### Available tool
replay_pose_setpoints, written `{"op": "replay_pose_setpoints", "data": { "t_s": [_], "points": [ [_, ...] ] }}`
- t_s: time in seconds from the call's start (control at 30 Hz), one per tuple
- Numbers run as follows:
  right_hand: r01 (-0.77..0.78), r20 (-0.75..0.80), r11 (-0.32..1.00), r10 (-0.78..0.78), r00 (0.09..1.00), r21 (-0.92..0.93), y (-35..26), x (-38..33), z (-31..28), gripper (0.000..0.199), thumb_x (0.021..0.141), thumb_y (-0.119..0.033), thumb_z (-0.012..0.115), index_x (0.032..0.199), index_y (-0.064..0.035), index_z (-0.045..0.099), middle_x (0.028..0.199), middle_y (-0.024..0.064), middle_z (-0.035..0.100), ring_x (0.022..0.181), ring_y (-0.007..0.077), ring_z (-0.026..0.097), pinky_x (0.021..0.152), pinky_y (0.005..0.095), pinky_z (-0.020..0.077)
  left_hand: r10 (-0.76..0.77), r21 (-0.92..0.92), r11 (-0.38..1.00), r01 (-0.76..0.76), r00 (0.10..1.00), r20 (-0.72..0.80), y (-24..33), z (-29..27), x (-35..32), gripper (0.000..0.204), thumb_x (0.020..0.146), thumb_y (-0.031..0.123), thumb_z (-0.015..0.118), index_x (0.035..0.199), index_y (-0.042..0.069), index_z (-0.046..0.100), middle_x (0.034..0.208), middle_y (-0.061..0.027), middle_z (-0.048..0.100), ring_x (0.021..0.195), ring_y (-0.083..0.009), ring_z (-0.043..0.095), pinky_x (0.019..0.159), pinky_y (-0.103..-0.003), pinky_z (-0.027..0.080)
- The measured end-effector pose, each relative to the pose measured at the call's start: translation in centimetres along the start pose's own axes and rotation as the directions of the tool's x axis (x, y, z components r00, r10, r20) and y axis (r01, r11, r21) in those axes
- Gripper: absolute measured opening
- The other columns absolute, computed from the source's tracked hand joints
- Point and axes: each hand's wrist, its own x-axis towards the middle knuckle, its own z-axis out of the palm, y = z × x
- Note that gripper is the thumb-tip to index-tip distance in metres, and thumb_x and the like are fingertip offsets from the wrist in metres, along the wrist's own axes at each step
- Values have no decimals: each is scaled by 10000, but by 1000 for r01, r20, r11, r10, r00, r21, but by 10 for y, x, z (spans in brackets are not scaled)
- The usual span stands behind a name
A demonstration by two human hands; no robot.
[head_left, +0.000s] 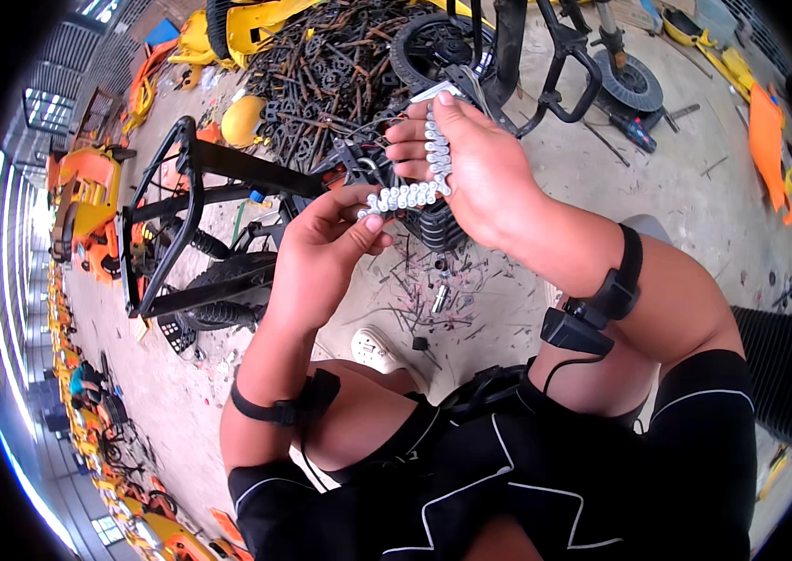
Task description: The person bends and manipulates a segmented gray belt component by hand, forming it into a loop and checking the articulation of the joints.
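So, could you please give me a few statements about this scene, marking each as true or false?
1. The left hand holds the silvery chain between thumb and fingers. True.
2. The silvery chain forms one straight line. False: it bends at the right hand.
3. A rounded yellow thing sits left of the heap of dark metal parts. True.
4. A dark power tool lies on the floor near a wheel. True.
5. Only black footwear shows. False: a pale shoe is visible.

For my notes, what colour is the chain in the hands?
The chain is silvery white; the head view shows it.
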Motion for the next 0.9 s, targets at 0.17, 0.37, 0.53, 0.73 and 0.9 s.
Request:
{"op": "replay_pose_setpoints", "data": {
  "t_s": [0.17,0.37,0.53,0.73,0.9],
  "points": [
    [73,-38,996,-71,997,42,2,14,-1,341,1081,-303,372,1133,1,519,976,142,662,840,217,646,786,353,542,-21,-69,997,24,999,45,-10,3,9,296,944,4,626,1224,-63,558,968,-77,649,832,-141,651,764,-266,542],
    [54,-48,999,-54,997,2,5,23,3,330,1083,-315,349,1149,-28,499,1072,172,671,955,254,663,823,355,512,-82,-135,986,95,992,99,-21,6,17,268,925,12,656,1173,-50,576,946,-67,659,825,-151,664,774,-270,551],
    [59,-20,998,-59,998,-5,16,29,10,316,1084,-309,327,1164,-45,482,1162,168,656,1001,247,654,834,339,480,-81,-139,986,97,990,113,-25,2,18,241,929,13,653,1149,-44,573,937,-69,658,824,-149,669,771,-275,556],
    [31,55,999,-30,998,-20,22,26,15,278,1081,-294,330,1153,-64,468,1215,175,631,1044,250,644,839,337,476,-82,-154,983,102,988,132,-28,6,14,246,920,-7,657,1140,-47,555,934,-83,665,813,-138,676,749,-258,562],
    [8,61,998,-4,998,-61,19,23,14,302,1079,-308,358,1168,-51,487,1139,151,658,977,224,659,805,350,505,-37,-114,992,49,994,104,-33,5,13,232,928,7,652,1139,-38,564,932,-79,662,821,-144,670,750,-261,552]
  ]
}}
